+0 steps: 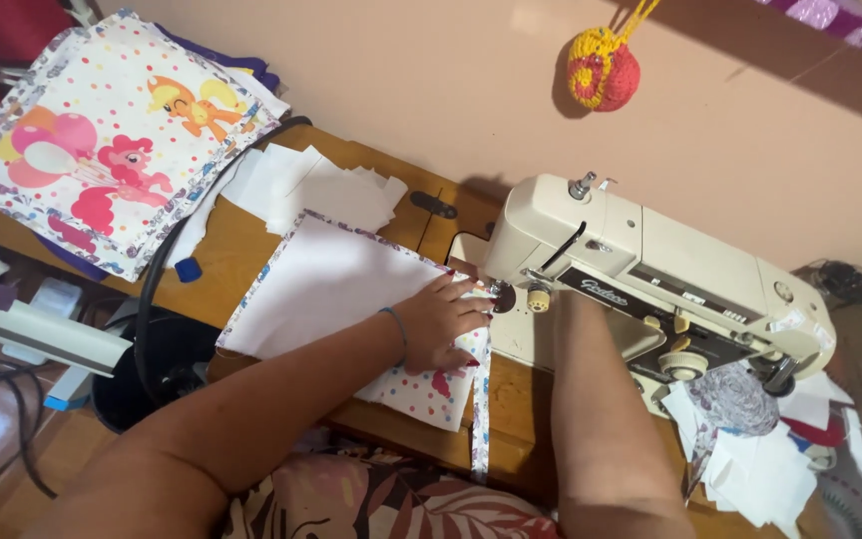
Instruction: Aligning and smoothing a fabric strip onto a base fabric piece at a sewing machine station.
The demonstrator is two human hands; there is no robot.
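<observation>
Your left hand (441, 321) lies flat on the white cloth (336, 289), just by the cream sewing machine (650, 279) with its dark label strip. Your right hand hides behind the machine, so its grip is hidden.

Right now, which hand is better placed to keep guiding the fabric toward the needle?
Probably the left hand: it lies flat on the white fabric panel beside the sewing machine. The right forearm runs under the machine's arm, its hand hidden.
</observation>
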